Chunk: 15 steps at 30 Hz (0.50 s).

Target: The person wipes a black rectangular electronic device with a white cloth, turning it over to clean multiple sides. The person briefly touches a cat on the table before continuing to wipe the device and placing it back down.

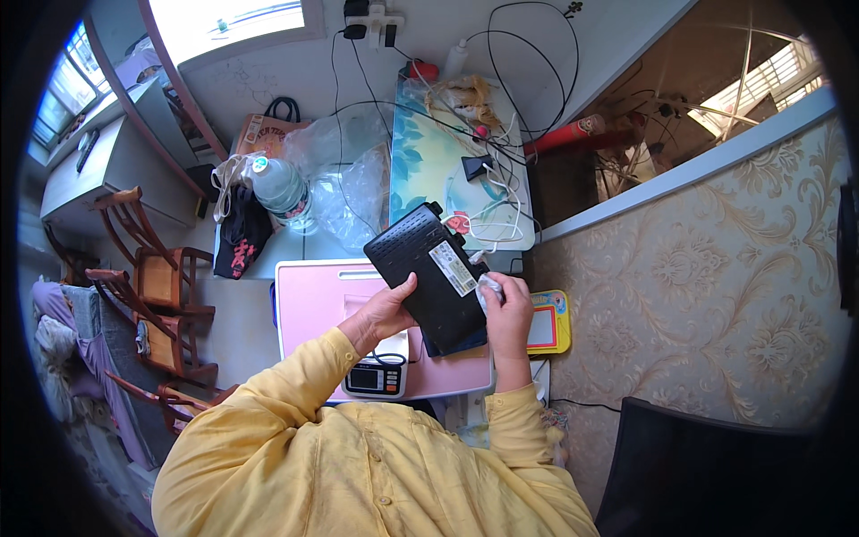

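A black plastic router-like box (pixel 439 305) is held tilted above a pink-topped small table (pixel 309 315). My left hand (pixel 384 314) grips its left edge, thumb lying on the face. A white label (pixel 452 268) with print sits on that face, and vent slots run along the upper end. Between the fingers of my right hand (pixel 511 312) is a crumpled white tissue or cloth (pixel 488 290), pressed to the box's right edge. White cables (pixel 502 236) lead off from that side. Below my left wrist rests a blood pressure monitor (pixel 373 380); a dark blue item partly shows under the box.
Behind stands a table with a floral board (pixel 416 148), bearing a black adapter (pixel 476 168) and tangled cords. A large plastic bottle (pixel 282 191), clear bags (pixel 352 201) and a black cloth bag (pixel 243 231) are left of it. A yellow drawing board (pixel 553 322) lies right; wooden chairs (pixel 164 275) stand left.
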Each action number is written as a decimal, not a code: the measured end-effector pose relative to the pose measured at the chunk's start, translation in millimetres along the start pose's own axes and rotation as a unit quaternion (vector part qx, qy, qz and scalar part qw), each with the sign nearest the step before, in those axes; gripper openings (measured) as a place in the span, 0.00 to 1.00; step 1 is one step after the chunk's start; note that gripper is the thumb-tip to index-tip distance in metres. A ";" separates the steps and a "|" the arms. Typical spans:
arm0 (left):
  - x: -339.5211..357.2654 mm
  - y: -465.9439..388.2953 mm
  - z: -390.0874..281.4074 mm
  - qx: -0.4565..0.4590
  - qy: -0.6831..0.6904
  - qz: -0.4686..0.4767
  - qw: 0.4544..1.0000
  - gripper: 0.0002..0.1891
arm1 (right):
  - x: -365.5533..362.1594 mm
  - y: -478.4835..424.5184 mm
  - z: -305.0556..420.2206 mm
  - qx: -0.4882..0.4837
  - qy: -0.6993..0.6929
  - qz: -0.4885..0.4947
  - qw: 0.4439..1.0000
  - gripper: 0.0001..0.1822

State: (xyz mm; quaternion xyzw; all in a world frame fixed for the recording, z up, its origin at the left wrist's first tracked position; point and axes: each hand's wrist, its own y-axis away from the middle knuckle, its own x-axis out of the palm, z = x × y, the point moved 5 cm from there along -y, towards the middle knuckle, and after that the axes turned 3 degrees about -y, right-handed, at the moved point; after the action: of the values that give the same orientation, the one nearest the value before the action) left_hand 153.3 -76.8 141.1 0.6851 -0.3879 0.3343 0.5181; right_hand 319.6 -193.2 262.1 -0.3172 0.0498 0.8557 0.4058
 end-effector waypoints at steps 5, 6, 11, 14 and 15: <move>11.3 3.2 6.2 -0.005 0.023 0.004 1.000 0.35 | 6.6 -7.0 5.7 -0.061 0.107 -0.003 0.992 0.06; 11.7 2.6 7.0 -0.005 0.026 0.004 1.000 0.35 | 7.6 -10.1 6.8 -0.068 0.129 -0.009 0.989 0.06; 9.2 0.4 9.2 0.006 0.011 0.002 1.000 0.34 | 12.2 -15.6 -3.8 -0.019 0.170 -0.037 0.985 0.06; 10.4 1.8 9.5 0.011 0.013 -0.004 1.000 0.34 | -0.2 -16.6 -4.1 0.004 0.105 -0.095 0.990 0.06; 10.8 1.8 10.0 0.012 0.022 -0.005 1.000 0.34 | -7.6 -15.5 -3.8 0.009 0.069 -0.121 0.990 0.06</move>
State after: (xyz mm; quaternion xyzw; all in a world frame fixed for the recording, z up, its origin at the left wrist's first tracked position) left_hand 157.4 -88.7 148.8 0.6856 -0.3691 0.3510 0.5201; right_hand 336.4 -189.2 266.2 -0.3757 0.0472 0.7759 0.5046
